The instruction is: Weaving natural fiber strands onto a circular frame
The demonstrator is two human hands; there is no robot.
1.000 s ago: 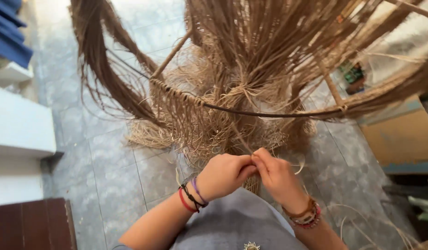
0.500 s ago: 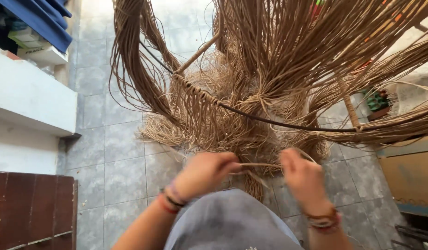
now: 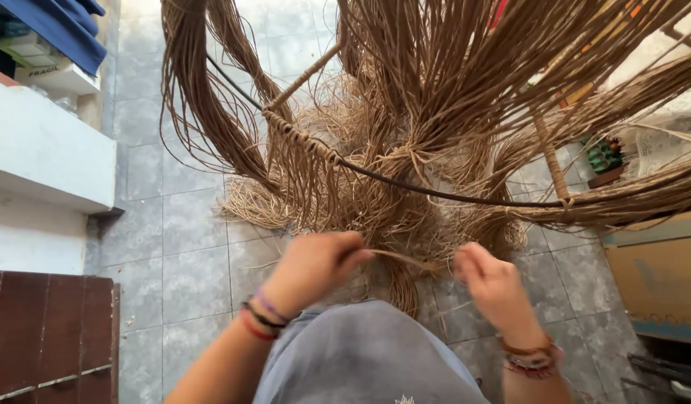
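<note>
- Tan fibre strand [image 3: 405,259] runs taut between both hands, just above the person's grey-clad lap, below the dark hoop [image 3: 435,193].
- Left hand [image 3: 315,265] is closed, pinching the strand's one end.
- Right hand [image 3: 495,283] is curled; it seems to grip the other end.
- Long fibre bundles [image 3: 405,112] hang over the grey tiled floor [image 3: 173,247].

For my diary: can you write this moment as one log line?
left hand: pinching thin tan fibre strand | right hand: gripping its other end | strand: taut between them | behind: hanging brown fibre bundles on dark curved hoop
</note>
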